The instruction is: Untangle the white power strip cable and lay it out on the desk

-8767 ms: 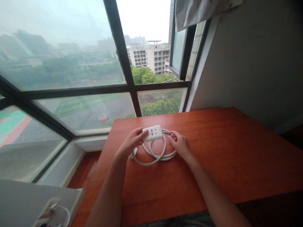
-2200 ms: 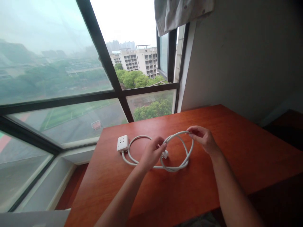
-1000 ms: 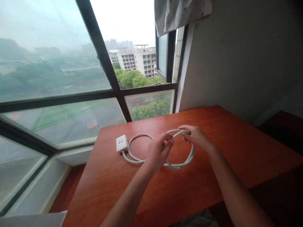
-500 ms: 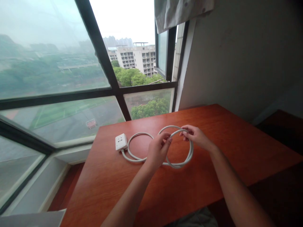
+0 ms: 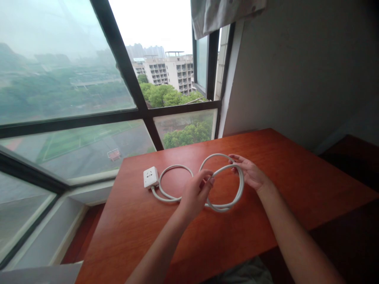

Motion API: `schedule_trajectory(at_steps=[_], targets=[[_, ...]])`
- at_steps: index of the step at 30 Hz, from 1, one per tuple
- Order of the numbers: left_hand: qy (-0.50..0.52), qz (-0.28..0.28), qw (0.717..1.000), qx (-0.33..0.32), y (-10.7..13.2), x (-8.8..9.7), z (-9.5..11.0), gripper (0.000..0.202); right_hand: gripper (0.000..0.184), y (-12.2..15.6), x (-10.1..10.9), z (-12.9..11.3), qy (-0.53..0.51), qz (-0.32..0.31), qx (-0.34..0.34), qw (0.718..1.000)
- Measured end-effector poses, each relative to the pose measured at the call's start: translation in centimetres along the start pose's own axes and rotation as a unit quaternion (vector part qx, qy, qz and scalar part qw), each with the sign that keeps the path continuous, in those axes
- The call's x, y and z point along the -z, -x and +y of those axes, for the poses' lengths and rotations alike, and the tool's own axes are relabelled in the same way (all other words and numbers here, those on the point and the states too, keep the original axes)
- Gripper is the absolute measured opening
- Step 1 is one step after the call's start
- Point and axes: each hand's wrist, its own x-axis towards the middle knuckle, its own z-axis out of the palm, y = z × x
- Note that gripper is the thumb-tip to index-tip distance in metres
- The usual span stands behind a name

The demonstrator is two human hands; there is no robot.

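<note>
A white power cable (image 5: 241, 185) forms loops on and just above the wooden tabletop. At its left end sits a white socket block (image 5: 151, 177), its outlet face showing. My left hand (image 5: 197, 192) pinches the cable between thumb and fingers at the left side of the right-hand loop. At that loop's upper right, my right hand (image 5: 247, 170) has its fingers around the cable, with the palm partly turned to view. Another loop (image 5: 176, 166) lies on the table between the socket block and my left hand. The plug end cannot be made out.
The reddish-brown table (image 5: 142, 232) stands against a dark-framed window (image 5: 145, 112), with one pane swung open. A grey wall (image 5: 281, 79) rises at the right, and a pale curtain (image 5: 225, 15) hangs at the top. Clothing (image 5: 245, 274) shows at the near edge.
My right hand has turned and shifted slightly right and down, its palm showing more. The right-hand loop has widened a little. My left hand keeps its pinch, and the socket block stays put.
</note>
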Motion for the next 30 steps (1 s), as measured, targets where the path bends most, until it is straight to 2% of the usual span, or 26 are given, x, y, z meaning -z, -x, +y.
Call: schedule_trajectory(at_steps=[3,6,9,11,16,19,21,24,27,30], targets=[[0.031,0.001,1.0,0.0,0.9,0.3,0.4,0.017,0.032,0.0,0.2,-0.2,-0.001,0.029,0.033,0.999],[0.041,0.021,0.999,0.016,1.7,1.0,-0.2,0.017,0.029,0.2,0.4,-0.8,0.001,0.053,0.062,0.997],[0.055,0.042,0.995,0.067,2.2,1.8,-1.6,0.018,0.03,1.0,0.5,-2.0,0.003,0.066,0.092,0.994],[0.082,0.035,0.99,0.111,2.3,2.1,-2.8,0.02,0.031,1.7,0.4,-3.1,0.008,0.07,0.118,0.99],[0.17,0.038,0.967,0.188,1.4,1.4,-4.9,0.026,0.032,3.7,-0.7,-5.6,0.067,0.08,0.199,0.975],[0.183,0.045,0.961,0.202,0.8,0.7,-5.5,0.03,0.03,4.7,-1.4,-6.7,0.099,0.079,0.254,0.959],[0.158,0.048,0.967,0.195,0.5,0.3,-5.7,0.033,0.03,5.2,-1.7,-7.3,0.109,0.075,0.28,0.951],[0.055,0.044,0.984,0.163,0.5,0.4,-6.0,0.038,0.028,5.5,-1.9,-7.8,0.111,0.074,0.305,0.943],[-0.062,0.043,0.989,0.128,0.7,1.4,-6.0,0.037,0.027,5.3,-1.9,-7.7,0.104,0.08,0.318,0.939],[-0.125,0.042,0.985,0.11,0.9,3.0,-5.9,0.031,0.026,4.9,-1.9,-7.2,0.097,0.076,0.308,0.943]])
